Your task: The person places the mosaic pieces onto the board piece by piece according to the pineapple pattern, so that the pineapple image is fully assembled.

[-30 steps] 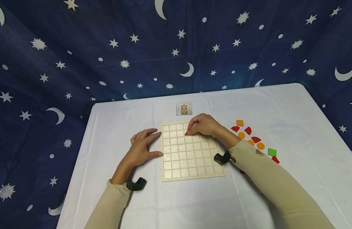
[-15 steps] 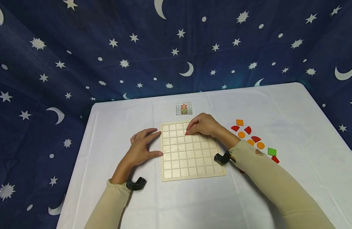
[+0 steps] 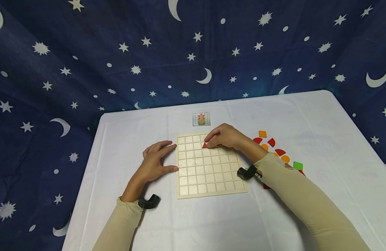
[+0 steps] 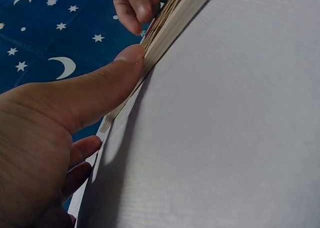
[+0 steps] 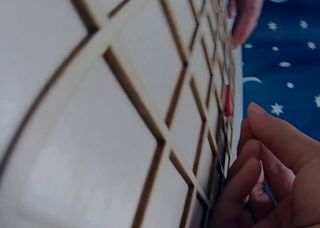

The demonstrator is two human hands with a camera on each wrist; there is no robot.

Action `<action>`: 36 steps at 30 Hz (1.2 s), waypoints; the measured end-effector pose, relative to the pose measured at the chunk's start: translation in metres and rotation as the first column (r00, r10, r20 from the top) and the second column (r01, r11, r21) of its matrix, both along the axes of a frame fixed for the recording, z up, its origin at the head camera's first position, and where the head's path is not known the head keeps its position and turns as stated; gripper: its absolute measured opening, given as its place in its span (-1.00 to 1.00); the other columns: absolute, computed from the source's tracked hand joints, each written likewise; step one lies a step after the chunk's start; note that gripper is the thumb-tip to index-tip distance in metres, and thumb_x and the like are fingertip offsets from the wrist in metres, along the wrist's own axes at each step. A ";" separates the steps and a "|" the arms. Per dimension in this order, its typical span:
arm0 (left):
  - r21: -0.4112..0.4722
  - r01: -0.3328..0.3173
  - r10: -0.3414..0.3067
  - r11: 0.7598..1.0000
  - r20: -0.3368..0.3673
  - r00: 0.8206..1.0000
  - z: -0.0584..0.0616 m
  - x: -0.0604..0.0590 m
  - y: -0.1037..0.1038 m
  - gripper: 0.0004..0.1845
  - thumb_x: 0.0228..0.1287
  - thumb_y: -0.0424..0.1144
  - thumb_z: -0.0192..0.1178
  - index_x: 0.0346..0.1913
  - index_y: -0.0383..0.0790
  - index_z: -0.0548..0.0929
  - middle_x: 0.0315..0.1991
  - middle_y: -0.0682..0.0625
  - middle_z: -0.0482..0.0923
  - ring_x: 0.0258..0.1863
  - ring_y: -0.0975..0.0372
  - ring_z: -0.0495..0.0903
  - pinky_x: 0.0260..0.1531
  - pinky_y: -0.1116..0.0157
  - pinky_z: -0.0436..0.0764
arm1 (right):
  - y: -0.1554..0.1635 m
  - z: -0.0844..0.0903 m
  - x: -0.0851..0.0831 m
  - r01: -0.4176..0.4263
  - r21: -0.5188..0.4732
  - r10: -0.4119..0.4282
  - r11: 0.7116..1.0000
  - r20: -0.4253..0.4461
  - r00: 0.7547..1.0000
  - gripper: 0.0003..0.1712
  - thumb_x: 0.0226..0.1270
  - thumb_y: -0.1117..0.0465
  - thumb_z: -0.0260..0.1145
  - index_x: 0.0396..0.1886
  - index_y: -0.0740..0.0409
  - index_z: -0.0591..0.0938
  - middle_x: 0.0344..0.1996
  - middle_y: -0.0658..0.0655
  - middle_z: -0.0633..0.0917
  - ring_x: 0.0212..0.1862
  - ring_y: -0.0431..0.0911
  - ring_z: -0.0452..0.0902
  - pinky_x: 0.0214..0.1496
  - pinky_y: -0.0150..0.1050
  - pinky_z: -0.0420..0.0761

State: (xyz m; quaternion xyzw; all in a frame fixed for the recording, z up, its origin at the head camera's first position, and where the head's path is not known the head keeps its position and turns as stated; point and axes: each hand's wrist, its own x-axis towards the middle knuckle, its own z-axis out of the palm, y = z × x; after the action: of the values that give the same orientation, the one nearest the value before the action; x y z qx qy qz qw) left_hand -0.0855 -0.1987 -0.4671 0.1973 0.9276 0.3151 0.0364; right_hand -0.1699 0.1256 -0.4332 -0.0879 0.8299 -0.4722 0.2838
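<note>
Head view, board: the wooden grid board [image 3: 208,165] lies flat on the white table [image 3: 321,132] and serves as the landmark for everything here.
Head view, red piece: a small red triangle piece [image 3: 205,145] sits in a cell in the board's second row from the far edge, near the middle of that row.
Head view, right hand: the right hand [image 3: 225,137] reaches over the board's far edge, its curled fingertips pinching or pressing the red piece; most of the piece is hidden under them.
Head view, left hand: the left hand [image 3: 155,160] lies flat against the board's left edge, fingers straight and spread, holding nothing.
Head view, others: loose red, orange and green pieces [image 3: 276,150] lie to the right of the board; a small pattern card [image 3: 201,119] lies just beyond its far edge.
Left wrist view: the thumb [image 4: 107,83] presses against the board's side edge [image 4: 165,23], steadying it.
Right wrist view: the red piece [image 5: 228,99] shows as a thin sliver in its cell; the fingers [image 5: 270,143] are curled just beside it, and actual contact cannot be told here.
Handling, judged: the piece looks thin, light, stiff and smooth, so it is best pinched at its edges with fingertips; it may well slip or tilt in the cell.
Handling of board, judged: rigid and light, likely to slide on the cloth unless braced at its edge.
</note>
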 end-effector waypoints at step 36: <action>-0.011 0.013 -0.013 1.000 -0.011 1.000 -0.002 -0.001 -0.002 -0.06 -0.01 0.10 0.59 0.47 -0.02 0.47 0.48 -0.10 0.33 0.51 -0.04 0.23 0.37 -0.21 -0.03 | 0.180 0.016 0.004 0.128 0.407 -0.020 0.904 -0.259 0.966 -0.56 0.26 0.00 0.53 0.04 0.15 0.77 -0.07 0.20 0.76 -0.05 0.06 0.49 -0.12 -0.19 0.48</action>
State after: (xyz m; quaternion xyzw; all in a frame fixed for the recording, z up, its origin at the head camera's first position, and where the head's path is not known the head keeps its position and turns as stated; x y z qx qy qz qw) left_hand -0.0860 -0.2010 -0.4688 0.2047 0.9283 0.3086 0.0345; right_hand -0.1656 0.3053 -0.4169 -0.0512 0.9438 -0.2780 0.1714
